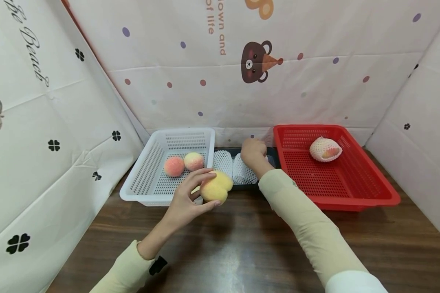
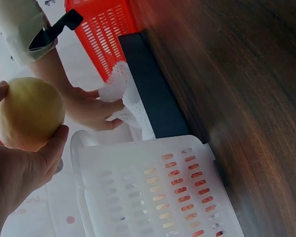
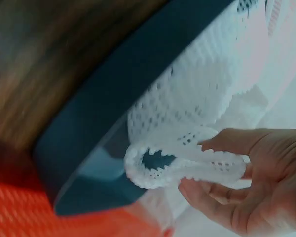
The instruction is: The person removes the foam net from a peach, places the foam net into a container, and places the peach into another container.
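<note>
My left hand (image 1: pixel 185 199) grips a yellow peach (image 1: pixel 217 187) between thumb and fingers, held up in front of the white basket's right corner. My right hand (image 1: pixel 254 152) reaches into the dark box (image 3: pixel 96 111) between the two baskets. In the right wrist view its thumb and fingers pinch a white foam fruit net (image 3: pixel 185 153), whose round open end faces away from the palm. Other white foam nets (image 1: pixel 223 165) lie side by side in the same box.
A white basket (image 1: pixel 133 191) at the left holds peaches, two of them pinkish (image 1: pixel 174 166). In the red basket (image 1: pixel 374 199) at the right lies a peach in a foam net (image 1: pixel 324 149). Patterned white cloth (image 1: pixel 205 97) stands behind and at both sides of the brown table (image 1: pixel 220 252).
</note>
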The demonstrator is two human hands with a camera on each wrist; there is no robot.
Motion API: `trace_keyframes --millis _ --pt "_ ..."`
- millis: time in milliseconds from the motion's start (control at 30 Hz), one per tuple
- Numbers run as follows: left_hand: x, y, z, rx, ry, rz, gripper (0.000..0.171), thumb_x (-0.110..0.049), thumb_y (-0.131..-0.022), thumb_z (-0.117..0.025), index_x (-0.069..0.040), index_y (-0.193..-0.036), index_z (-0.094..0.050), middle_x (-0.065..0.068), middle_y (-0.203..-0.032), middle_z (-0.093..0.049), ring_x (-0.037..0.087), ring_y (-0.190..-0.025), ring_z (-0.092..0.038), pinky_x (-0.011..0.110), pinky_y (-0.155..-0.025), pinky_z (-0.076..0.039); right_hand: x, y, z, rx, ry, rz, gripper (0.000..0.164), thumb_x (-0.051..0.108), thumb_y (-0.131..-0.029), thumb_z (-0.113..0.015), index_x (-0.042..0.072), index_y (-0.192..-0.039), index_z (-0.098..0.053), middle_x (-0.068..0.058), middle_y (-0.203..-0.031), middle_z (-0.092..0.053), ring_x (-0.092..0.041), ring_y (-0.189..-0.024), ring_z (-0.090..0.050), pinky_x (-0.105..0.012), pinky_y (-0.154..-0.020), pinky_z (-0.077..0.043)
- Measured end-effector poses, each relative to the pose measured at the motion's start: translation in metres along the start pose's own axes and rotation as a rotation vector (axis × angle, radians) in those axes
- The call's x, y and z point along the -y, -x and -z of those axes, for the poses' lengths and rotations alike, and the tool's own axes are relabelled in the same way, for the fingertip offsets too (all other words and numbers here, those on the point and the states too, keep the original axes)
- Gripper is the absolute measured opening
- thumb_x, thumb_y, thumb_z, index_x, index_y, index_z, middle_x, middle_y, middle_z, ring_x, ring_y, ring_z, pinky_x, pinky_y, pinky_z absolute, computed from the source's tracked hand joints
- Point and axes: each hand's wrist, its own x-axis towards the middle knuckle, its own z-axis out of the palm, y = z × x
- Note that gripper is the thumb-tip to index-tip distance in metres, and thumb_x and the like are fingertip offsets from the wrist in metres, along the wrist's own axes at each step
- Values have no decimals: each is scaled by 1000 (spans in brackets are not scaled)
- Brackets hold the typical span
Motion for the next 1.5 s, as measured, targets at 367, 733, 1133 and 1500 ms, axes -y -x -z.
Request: trace_keyframes --millis 367,733,1133,1500 --pt "-2 1 1 -5 6 3 66 -4 -75 -90 -17 -134 -64 1 -147 -51 20 -133 -53 35 -96 -55 6 6 -27 105 -62 122 34 11 -106 -44 1 -132 -64 -20 -130 -63 -33 -109 -65 -45 -82 -60" --pt "0 -1 -3 7 12 15 65 -4 -76 -90 -17 -134 -64 -1 -147 -51 20 -133 -52 35 -95 -56 -7 6 -38 122 -166 169 41 12 -102 -51 -7 -138 -52 -25 -129 -61 -37 -115 -62 -49 -98 -53" --pt "0 -3 -7 6 0 3 65 -5 -76 -90 -15 -134 -64 3 -147 -51 21 -133 -52 35 -96 -55 -26 -1 -32 191 -369 132 54 40 -106 -42 -3 -135 -59 -24 -132 -61 -36 -115 -60 -51 -100 -51" --pt "1 -2 -4 -8 13 2 66 -1 -74 -90 -13 -134 -64 5 -147 -51 23 -133 -52 34 -96 -55 -34 -10 -31 222 -373 134 52 38 -107 -41 -4 -132 -59 -24 -126 -62 -34 -104 -62 -47 -90 -55"
